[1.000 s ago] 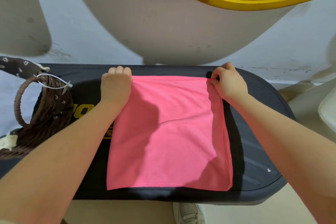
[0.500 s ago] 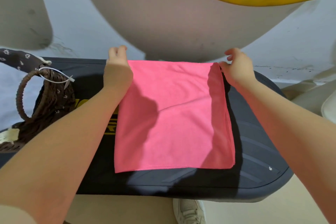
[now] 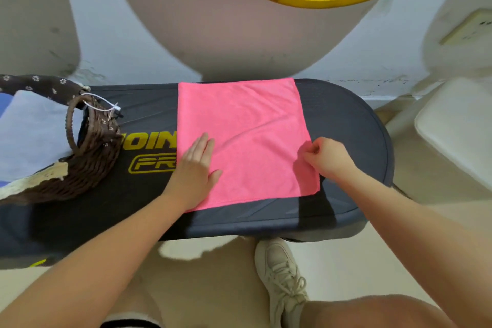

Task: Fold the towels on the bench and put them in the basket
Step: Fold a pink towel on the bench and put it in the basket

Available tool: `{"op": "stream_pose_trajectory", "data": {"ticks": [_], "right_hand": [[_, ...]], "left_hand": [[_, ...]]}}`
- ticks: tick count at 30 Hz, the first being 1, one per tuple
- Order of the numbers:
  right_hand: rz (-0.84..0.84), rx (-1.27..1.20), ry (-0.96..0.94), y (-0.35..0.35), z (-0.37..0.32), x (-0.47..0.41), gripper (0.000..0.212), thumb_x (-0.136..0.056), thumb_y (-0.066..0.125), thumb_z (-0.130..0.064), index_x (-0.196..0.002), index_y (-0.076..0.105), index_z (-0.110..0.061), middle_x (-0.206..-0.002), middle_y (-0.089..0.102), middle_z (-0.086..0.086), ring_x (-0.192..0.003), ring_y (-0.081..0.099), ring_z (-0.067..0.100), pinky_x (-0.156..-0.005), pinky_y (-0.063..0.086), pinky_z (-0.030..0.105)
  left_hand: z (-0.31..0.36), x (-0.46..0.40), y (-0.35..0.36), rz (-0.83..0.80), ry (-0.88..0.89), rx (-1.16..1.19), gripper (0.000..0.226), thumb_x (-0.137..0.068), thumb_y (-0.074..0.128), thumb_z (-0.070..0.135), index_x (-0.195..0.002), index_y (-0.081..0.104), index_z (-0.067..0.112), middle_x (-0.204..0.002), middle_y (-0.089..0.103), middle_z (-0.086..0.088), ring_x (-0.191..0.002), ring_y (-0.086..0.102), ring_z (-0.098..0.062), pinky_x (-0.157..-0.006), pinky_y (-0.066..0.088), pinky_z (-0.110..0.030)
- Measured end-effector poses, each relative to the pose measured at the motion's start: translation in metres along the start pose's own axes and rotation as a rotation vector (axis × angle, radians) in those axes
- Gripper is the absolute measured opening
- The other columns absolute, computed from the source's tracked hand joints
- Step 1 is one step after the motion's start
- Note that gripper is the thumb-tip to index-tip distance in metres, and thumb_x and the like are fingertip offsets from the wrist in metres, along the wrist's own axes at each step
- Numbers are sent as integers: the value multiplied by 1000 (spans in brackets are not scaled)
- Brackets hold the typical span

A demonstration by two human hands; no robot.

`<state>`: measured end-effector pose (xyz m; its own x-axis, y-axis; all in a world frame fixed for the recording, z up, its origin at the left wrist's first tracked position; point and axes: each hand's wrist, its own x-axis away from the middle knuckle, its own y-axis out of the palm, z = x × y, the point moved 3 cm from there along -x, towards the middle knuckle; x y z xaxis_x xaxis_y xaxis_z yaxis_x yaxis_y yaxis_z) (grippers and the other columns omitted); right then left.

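The pink towel (image 3: 243,141) lay spread on the dark counter (image 3: 346,125), the left hand (image 3: 195,168) resting flat with straight fingers on its near-left part while the right hand (image 3: 323,157) seemed to pinch its right edge. If the flat palm slipped during the fold, the edges would likely misalign, and the basket (image 3: 87,168) waited well to the left.

A bright pink cloth towel (image 3: 247,141) lies flat across the dark padded surface (image 3: 346,120), reaching its far edge. The left hand (image 3: 195,168) presses flat, fingers straight, on the towel's near left part. The right hand (image 3: 326,158) pinches the towel's right edge. A brown woven wicker basket (image 3: 87,157) sits toward the surface's left end, with pale blue folded cloth (image 3: 32,130) inside.
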<state>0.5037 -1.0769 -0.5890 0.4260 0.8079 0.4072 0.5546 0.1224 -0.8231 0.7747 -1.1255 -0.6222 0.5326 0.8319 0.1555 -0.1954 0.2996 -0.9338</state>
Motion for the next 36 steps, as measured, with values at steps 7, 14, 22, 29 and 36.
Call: {"op": "stream_pose_trajectory", "data": {"ticks": [7, 14, 22, 29, 36], "right_hand": [[-49, -155, 126, 11, 3, 33, 28, -86, 59, -12, -107, 61, 5, -116, 63, 19, -104, 58, 34, -82, 46, 35], [40, -306, 237, 3, 22, 38, 7, -87, 57, -4, -85, 62, 1, -98, 66, 22, -79, 65, 37, -57, 57, 35], [144, -158, 189, 9, 27, 35, 11, -86, 57, -10, -86, 65, -3, -86, 66, 15, -76, 62, 30, -76, 55, 39], [-145, 102, 208, 9, 24, 33, 24, -81, 65, -23, -87, 67, 0, -72, 63, 11, -64, 60, 25, -61, 50, 31], [128, -12, -61, 13, -7, 6, 24, -92, 49, -21, -98, 60, -1, -103, 62, 18, -94, 58, 35, -73, 45, 38]], "left_hand": [[-2, 36, 6, -100, 243, -174, 57, -45, 89, 42, -82, 60, 10, -116, 61, -22, -104, 61, -38, -89, 47, -51], [-16, 48, 6, 221, 357, -207, 13, -72, 43, 21, -83, 45, 15, -92, 49, -6, -78, 42, -23, -66, 30, -32], [-13, 65, -9, 206, 315, -143, 19, -68, 38, 17, -84, 49, 19, -67, 55, -6, -53, 51, -26, -49, 38, -26], [-18, 73, -5, 80, 372, -192, 18, -56, 41, 17, -69, 54, 18, -65, 52, -3, -55, 47, -23, -52, 27, -27], [0, 44, -11, 158, 303, -141, 29, -75, 46, 33, -68, 64, 11, -90, 66, -11, -82, 59, -28, -71, 45, -32]]}}
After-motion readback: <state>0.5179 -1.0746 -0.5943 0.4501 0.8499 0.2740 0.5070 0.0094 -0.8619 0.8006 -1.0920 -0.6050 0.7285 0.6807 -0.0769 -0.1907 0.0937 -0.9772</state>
